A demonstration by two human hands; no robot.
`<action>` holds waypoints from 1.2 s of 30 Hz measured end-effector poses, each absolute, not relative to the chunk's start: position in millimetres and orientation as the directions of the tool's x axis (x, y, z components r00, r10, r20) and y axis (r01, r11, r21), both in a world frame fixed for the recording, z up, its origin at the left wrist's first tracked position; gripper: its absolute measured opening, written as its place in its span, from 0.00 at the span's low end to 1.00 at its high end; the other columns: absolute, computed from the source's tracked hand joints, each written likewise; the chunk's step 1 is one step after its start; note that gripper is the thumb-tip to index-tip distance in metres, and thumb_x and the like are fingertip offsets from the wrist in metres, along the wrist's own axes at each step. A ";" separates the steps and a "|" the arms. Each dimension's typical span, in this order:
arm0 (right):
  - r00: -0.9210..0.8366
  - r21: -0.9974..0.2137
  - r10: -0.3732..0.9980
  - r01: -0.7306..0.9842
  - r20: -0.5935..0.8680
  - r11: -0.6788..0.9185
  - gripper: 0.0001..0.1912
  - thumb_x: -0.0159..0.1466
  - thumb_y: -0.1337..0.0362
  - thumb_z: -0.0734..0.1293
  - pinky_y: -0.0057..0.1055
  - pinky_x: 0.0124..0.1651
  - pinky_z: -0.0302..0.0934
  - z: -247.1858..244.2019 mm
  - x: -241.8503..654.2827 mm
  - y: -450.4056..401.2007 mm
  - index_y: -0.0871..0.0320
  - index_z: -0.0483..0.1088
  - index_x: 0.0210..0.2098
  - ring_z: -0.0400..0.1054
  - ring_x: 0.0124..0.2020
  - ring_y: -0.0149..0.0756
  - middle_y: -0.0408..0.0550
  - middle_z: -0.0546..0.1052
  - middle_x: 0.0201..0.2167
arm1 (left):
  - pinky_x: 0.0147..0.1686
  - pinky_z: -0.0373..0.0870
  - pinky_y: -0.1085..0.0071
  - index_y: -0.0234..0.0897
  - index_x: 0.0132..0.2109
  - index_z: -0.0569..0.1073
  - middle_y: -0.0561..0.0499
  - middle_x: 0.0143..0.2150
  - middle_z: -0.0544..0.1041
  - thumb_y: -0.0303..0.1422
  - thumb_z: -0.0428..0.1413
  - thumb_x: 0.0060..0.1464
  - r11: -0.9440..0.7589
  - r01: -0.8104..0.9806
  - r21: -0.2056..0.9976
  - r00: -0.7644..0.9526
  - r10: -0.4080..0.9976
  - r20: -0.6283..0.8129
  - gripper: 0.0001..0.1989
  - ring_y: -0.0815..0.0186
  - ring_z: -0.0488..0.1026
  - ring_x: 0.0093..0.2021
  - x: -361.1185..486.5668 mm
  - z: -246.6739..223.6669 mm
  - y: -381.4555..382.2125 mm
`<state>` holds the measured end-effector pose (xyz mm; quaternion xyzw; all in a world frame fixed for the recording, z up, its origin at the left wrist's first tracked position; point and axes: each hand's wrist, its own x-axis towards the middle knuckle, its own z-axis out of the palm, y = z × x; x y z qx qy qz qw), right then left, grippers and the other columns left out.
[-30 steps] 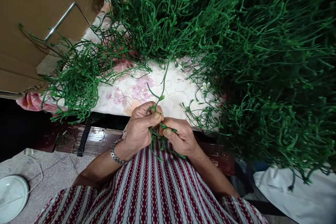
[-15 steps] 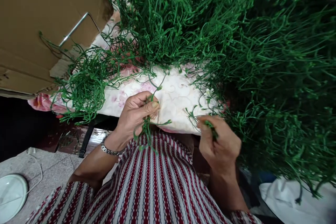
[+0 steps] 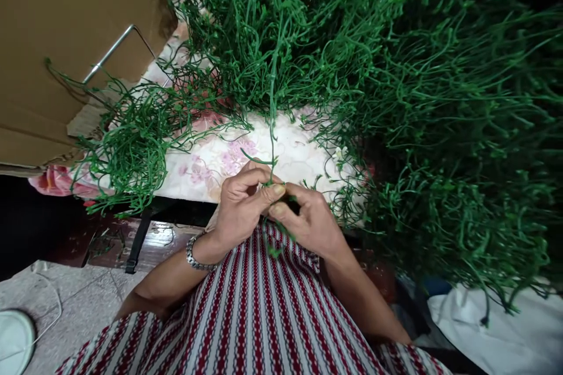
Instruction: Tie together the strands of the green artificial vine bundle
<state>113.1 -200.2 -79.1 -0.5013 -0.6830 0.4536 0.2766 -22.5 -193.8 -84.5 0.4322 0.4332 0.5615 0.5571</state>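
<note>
My left hand (image 3: 244,202) pinches a thin green stem (image 3: 272,135) between thumb and forefinger, above the front edge of a floral cloth (image 3: 215,167). Touching it from the right, my right hand (image 3: 310,220) is closed on green stems at the same spot. One stem rises from the fingertips toward a large heap of green stems (image 3: 272,41). More green tips (image 3: 275,252) hang below the hands, over the striped garment. The fingers partly hide where the stems meet.
A tangled green bunch (image 3: 136,155) lies on the cloth at the left, beside a cardboard box (image 3: 74,35) and a bent metal rod (image 3: 108,54). White fabric (image 3: 501,328) is at the lower right, a round white object (image 3: 15,341) at the lower left.
My right hand has moved left and now meets my left hand. A long stem now stretches up from the fingers. The view has shifted slightly to the right.
</note>
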 end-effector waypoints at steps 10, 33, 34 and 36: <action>-0.415 -0.943 0.910 0.297 0.016 0.152 0.12 0.63 0.62 0.58 0.23 0.27 0.48 -93.6 105.9 -209.3 0.60 0.59 0.25 0.50 0.23 0.24 0.38 0.56 0.20 | 0.31 0.63 0.74 0.36 0.28 0.72 0.53 0.26 0.71 0.28 0.60 0.44 0.181 -0.546 0.818 0.086 0.983 -0.160 0.03 0.71 0.68 0.29 -27.9 -80.1 -191.3; -0.577 -0.844 0.708 0.057 0.408 0.534 0.17 0.66 0.60 0.54 0.25 0.24 0.43 -101.1 106.1 -213.6 0.57 0.48 0.21 0.46 0.19 0.24 0.37 0.49 0.17 | 0.24 0.56 0.75 0.33 0.22 0.66 0.56 0.14 0.61 0.27 0.57 0.45 0.420 -0.733 0.535 0.280 0.903 -0.326 0.09 0.73 0.60 0.19 -30.4 -63.4 -202.9; -0.579 -0.844 0.706 0.058 0.407 0.534 0.18 0.66 0.60 0.54 0.25 0.24 0.43 -100.8 106.2 -214.2 0.57 0.48 0.21 0.46 0.19 0.24 0.37 0.50 0.17 | 0.24 0.56 0.75 0.33 0.22 0.66 0.56 0.14 0.60 0.27 0.57 0.45 0.420 -0.733 0.536 0.280 0.903 -0.324 0.09 0.73 0.60 0.19 -30.9 -62.5 -203.5; -0.587 -0.845 0.704 0.062 0.400 0.531 0.19 0.66 0.59 0.53 0.25 0.24 0.44 -100.6 106.3 -215.7 0.57 0.49 0.20 0.46 0.18 0.24 0.37 0.50 0.17 | 0.23 0.56 0.74 0.33 0.22 0.66 0.56 0.14 0.60 0.27 0.57 0.45 0.415 -0.737 0.534 0.278 0.905 -0.321 0.08 0.73 0.59 0.18 -31.8 -61.2 -205.1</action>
